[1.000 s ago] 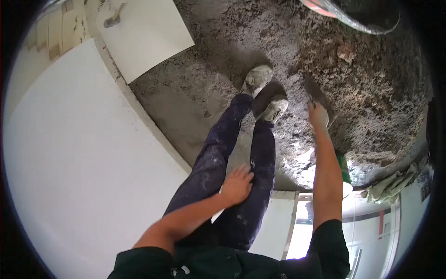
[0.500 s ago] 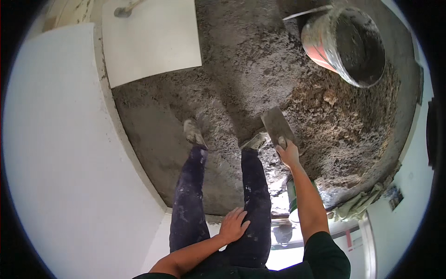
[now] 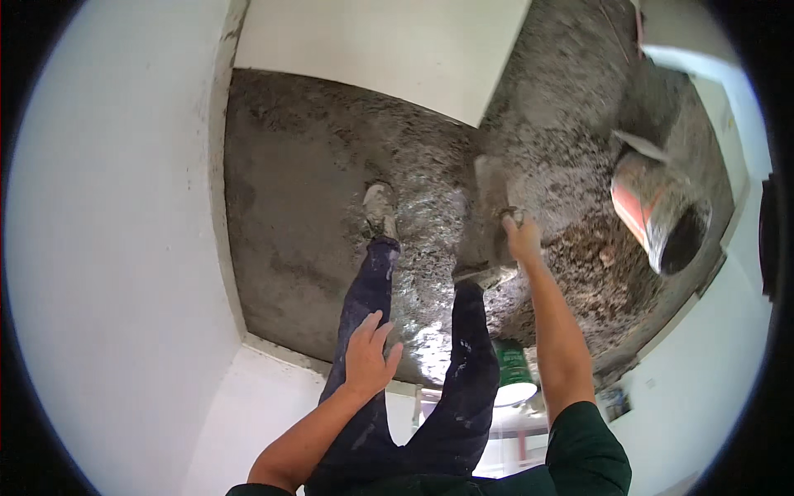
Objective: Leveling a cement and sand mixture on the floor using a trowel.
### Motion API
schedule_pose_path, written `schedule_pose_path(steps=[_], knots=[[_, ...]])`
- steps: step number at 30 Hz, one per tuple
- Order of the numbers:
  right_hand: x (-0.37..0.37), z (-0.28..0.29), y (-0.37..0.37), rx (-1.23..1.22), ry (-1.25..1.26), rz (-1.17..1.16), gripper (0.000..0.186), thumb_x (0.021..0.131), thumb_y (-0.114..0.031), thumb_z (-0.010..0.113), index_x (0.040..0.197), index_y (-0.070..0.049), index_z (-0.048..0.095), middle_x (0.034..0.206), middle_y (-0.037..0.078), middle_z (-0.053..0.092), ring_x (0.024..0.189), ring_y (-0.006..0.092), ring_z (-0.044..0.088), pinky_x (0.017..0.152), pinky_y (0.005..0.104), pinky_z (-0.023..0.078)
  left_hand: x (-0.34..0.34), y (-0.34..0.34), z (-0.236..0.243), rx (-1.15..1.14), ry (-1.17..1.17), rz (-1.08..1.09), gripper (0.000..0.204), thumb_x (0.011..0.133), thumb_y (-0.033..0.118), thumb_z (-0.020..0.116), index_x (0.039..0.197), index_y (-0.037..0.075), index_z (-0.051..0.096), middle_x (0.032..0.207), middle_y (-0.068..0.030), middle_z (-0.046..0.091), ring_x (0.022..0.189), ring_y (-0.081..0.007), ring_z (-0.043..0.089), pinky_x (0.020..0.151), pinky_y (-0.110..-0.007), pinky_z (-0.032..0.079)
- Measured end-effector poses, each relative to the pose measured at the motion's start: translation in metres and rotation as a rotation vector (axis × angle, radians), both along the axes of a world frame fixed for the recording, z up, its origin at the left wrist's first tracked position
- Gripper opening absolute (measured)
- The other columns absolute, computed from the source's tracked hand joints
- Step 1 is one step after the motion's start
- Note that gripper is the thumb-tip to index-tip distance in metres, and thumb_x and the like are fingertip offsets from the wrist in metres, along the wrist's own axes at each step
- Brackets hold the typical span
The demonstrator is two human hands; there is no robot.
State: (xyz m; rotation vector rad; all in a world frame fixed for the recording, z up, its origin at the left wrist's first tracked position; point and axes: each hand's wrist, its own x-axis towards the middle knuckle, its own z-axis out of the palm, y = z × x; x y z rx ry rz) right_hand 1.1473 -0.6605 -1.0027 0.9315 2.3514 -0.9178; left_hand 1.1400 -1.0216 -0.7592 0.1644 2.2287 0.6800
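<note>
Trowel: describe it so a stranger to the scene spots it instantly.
Start at the grey mortar bed filling the room's floor. Ahead of the person's right shoe, the right hand grips the trowel, a flat mortar-smeared blade. Unlike the round orange-sided bucket further right, it is flat and hand-held.

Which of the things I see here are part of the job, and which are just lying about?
In use:
- right hand gripping the trowel
- wet grey mortar bed under the trowel
- orange bucket tipped on the mortar

Lying about:
- green-labelled tub behind the legs
- white tile already laid
- left hand, resting flat on the thigh
</note>
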Motion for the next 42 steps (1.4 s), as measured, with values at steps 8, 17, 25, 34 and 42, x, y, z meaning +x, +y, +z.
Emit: schedule_pose_path(steps=[8, 17, 25, 34, 42], knots=[[-0.218, -0.010, -0.205, -0.147, -0.100, 0.686, 0.037, 0.096, -0.035, 0.063, 0.106, 0.000, 0.055, 0.097, 0.026, 0.068, 0.090, 0.0464, 0.066, 0.076, 0.0553, 0.051, 0.010, -0.091, -0.020, -0.113, -0.112, 0.190, 0.048, 0.084, 0.031, 0.071, 0.122, 0.005, 0.063, 0.140, -0.0189, 0.053, 0.133, -0.0405, 0.047, 0.111, -0.054, 0.037], [-0.441, -0.065, -0.389, 0.052, 0.170, 0.899, 0.047, 0.101, -0.044, 0.055, 0.107, 0.003, 0.056, 0.094, 0.024, 0.070, 0.091, 0.0443, 0.068, 0.077, 0.0541, 0.054, 0.012, -0.099, -0.032, -0.009, -0.198, 0.534, 0.053, 0.077, 0.033, 0.079, 0.121, 0.006, 0.064, 0.138, -0.0194, 0.055, 0.132, -0.0420, 0.048, 0.110, -0.054, 0.037], [-0.528, -0.120, -0.433, 0.164, 0.107, 0.922, 0.054, 0.104, -0.046, 0.050, 0.119, 0.005, 0.057, 0.104, 0.025, 0.070, 0.100, 0.0412, 0.068, 0.088, 0.0518, 0.054, 0.003, -0.107, -0.037, 0.036, -0.259, 0.643, 0.056, 0.078, 0.035, 0.080, 0.122, 0.005, 0.063, 0.136, -0.0199, 0.056, 0.131, -0.0430, 0.048, 0.110, -0.055, 0.037], [-0.543, -0.109, -0.462, 0.203, 0.050, 1.149, 0.055, 0.105, -0.046, 0.046, 0.117, 0.005, 0.062, 0.102, 0.024, 0.070, 0.100, 0.0396, 0.068, 0.088, 0.0517, 0.054, 0.003, -0.119, -0.031, 0.048, -0.248, 0.734, 0.057, 0.079, 0.027, 0.079, 0.128, 0.003, 0.060, 0.140, -0.0215, 0.052, 0.131, -0.0447, 0.046, 0.111, -0.057, 0.038], [-0.597, -0.141, -0.472, 0.260, 0.137, 1.115, 0.051, 0.104, -0.044, 0.047, 0.108, 0.003, 0.067, 0.098, 0.022, 0.072, 0.095, 0.0391, 0.070, 0.086, 0.0523, 0.054, -0.006, -0.125, -0.039, 0.035, -0.320, 0.674, 0.055, 0.079, 0.036, 0.079, 0.122, 0.005, 0.063, 0.134, -0.0195, 0.057, 0.131, -0.0426, 0.049, 0.111, -0.056, 0.035]])
